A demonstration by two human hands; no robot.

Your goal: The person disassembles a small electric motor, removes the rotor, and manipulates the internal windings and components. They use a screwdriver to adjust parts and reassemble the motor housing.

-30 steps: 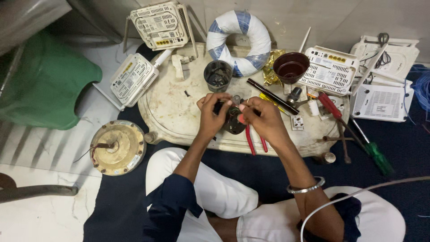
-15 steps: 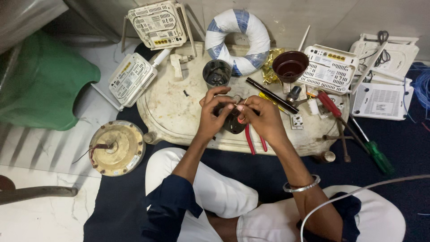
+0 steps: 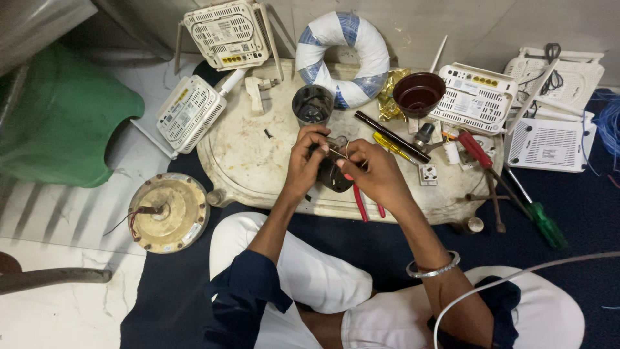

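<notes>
Both hands meet over the middle of a cream oval tray [image 3: 252, 161]. My left hand [image 3: 303, 158] and my right hand [image 3: 374, 171] pinch a thin wire [image 3: 340, 152] between their fingertips, just above a small dark round part [image 3: 332, 176] that my hands partly hide. Red-handled pliers [image 3: 361, 203] lie under my right hand, handles toward me. A grey cup [image 3: 312, 104] stands just beyond my left hand.
White router boxes [image 3: 475, 97] lie at the back and right. A white and blue tape-wrapped ring [image 3: 342, 55], a brown bowl [image 3: 418, 94], a black rod [image 3: 391, 136], screwdrivers [image 3: 539, 220] and a round motor housing [image 3: 169, 212] surround the tray. A green plastic stool [image 3: 64, 123] sits left.
My hands stay together over the dark part, with small finger movements on the wire. The view has shifted slightly.
</notes>
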